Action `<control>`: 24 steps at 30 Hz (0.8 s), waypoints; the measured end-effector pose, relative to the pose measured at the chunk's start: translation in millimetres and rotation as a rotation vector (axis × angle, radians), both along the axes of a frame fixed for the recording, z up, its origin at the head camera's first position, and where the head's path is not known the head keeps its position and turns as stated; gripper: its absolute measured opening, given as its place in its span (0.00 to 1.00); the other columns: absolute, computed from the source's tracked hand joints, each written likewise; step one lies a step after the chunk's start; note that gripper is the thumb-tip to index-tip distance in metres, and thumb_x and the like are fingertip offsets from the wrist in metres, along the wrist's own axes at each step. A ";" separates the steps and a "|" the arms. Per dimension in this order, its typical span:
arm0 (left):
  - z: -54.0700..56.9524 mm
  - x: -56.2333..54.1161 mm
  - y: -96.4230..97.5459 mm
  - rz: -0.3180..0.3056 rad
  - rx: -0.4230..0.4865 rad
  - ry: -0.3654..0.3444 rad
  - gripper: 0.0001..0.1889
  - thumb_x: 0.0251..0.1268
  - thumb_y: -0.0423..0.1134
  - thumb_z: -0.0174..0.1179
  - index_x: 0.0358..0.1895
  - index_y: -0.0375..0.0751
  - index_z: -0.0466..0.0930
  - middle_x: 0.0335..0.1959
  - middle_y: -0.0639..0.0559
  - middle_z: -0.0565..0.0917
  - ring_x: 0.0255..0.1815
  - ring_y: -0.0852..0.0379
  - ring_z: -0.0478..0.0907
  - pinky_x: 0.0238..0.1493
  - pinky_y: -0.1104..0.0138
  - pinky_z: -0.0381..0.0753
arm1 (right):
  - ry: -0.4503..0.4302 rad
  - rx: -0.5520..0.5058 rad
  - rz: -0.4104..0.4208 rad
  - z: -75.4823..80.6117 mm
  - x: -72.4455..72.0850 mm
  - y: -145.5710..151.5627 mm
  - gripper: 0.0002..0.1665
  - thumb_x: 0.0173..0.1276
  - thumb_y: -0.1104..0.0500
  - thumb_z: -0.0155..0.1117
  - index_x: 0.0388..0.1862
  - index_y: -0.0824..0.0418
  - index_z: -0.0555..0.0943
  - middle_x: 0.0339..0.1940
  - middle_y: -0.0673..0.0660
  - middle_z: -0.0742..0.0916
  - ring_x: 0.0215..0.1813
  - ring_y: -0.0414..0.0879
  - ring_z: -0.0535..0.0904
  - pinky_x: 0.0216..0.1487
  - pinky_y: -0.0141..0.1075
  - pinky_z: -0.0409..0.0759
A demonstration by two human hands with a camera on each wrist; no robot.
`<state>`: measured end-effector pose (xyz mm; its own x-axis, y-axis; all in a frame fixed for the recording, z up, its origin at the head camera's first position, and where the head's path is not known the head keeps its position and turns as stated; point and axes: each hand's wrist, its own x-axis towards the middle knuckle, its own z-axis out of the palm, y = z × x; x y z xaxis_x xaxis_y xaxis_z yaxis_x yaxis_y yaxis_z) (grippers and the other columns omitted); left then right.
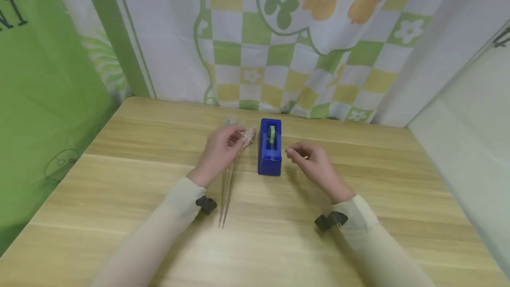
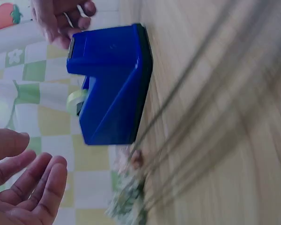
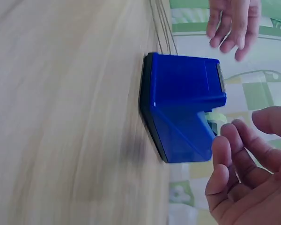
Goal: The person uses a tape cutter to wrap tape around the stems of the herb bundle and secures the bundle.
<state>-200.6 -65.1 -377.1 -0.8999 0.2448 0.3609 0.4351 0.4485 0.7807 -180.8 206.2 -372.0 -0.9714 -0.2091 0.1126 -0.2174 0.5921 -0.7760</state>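
A blue tape dispenser [image 1: 269, 169] stands upright on the table with a small pale-green roll of tape [image 1: 272, 134] in it. Left of it lie several thin-stemmed flowers [image 1: 250, 134], their pinkish and pale-green heads pointing to the back and their stems [image 1: 225, 198] towards the front. My left hand [image 1: 219, 150] hovers over the flowers and hides part of them; the left wrist view shows its fingers [image 2: 50, 194] loosely bent, with nothing between them. On the dispenser's other side, my right hand [image 1: 314, 165] is raised, fingers [image 3: 253, 164] relaxed and holding nothing, apart from the dispenser.
The wooden table [image 1: 279, 242] reaches back to a checked, flower-printed curtain [image 1: 295, 56]. A green cloth [image 1: 48, 101] hangs at the left and a pale wall or sheet [image 1: 470, 114] borders the right side. Each wrist wears a small black camera [image 1: 206, 205].
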 end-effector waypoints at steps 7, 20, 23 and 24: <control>-16.7 -16.1 23.9 -0.041 0.102 -0.117 0.13 0.74 0.32 0.63 0.58 0.34 0.85 0.50 0.37 0.89 0.49 0.44 0.87 0.56 0.54 0.88 | -0.166 -0.073 -0.011 -6.8 -7.3 -11.7 0.18 0.79 0.55 0.64 0.51 0.70 0.86 0.48 0.67 0.91 0.47 0.54 0.85 0.48 0.38 0.83; -29.0 -29.1 48.6 0.019 0.193 -0.216 0.16 0.69 0.30 0.68 0.58 0.34 0.85 0.49 0.37 0.88 0.52 0.42 0.87 0.59 0.55 0.87 | -0.268 -0.115 -0.061 -4.6 -11.5 -26.0 0.16 0.76 0.55 0.66 0.46 0.69 0.87 0.43 0.56 0.91 0.44 0.43 0.78 0.46 0.34 0.75; -28.2 -28.5 50.9 0.037 0.191 -0.238 0.17 0.68 0.31 0.68 0.58 0.36 0.85 0.50 0.38 0.88 0.52 0.43 0.87 0.59 0.56 0.87 | -0.296 -0.119 -0.058 -4.7 -11.7 -26.8 0.16 0.76 0.54 0.66 0.48 0.67 0.87 0.46 0.56 0.91 0.46 0.43 0.78 0.49 0.35 0.75; -28.0 -28.2 51.8 0.043 0.192 -0.247 0.17 0.68 0.31 0.69 0.59 0.37 0.86 0.50 0.39 0.88 0.52 0.44 0.87 0.59 0.56 0.87 | -0.305 -0.123 -0.061 -5.1 -11.8 -26.8 0.16 0.76 0.54 0.66 0.48 0.67 0.87 0.47 0.56 0.91 0.46 0.43 0.78 0.49 0.35 0.75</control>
